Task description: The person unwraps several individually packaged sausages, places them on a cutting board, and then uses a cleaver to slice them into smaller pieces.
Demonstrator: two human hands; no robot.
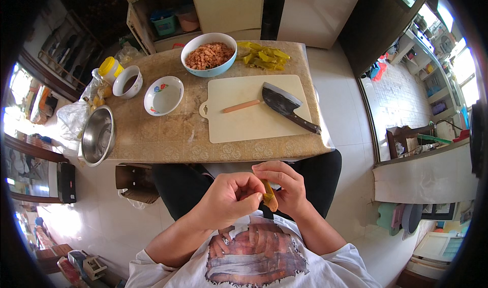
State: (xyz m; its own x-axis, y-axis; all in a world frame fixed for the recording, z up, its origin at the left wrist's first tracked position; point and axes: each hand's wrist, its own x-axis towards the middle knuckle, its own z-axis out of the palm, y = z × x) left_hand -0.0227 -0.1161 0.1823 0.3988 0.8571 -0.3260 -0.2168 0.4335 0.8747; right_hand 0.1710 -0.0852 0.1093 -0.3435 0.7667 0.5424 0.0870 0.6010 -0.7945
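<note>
Above my lap, just off the table's near edge, both hands meet on a thin sausage (pixel 271 204) with yellow film around it. Its pinkish tip shows at the lower end. My left hand (pixel 234 200) pinches the film near that tip between thumb and bent forefinger. My right hand (pixel 286 187) holds the sausage from the other side, its fingers hiding the upper part. Beyond them, a bare sausage (pixel 241 106) lies on a white cutting board (pixel 236 129). A cleaver (pixel 282 101) rests beside it, its dark handle reaching past the board's right edge.
A large bowl (pixel 213 72) of reddish-brown crumbled food stands behind the board, beside yellow-green strips (pixel 267 55). Leftward are a flowered bowl (pixel 164 97), a bowl of dark liquid (pixel 121 88), a yellow-lidded jar (pixel 109 68) and a steel basin (pixel 93 135) at the table's edge.
</note>
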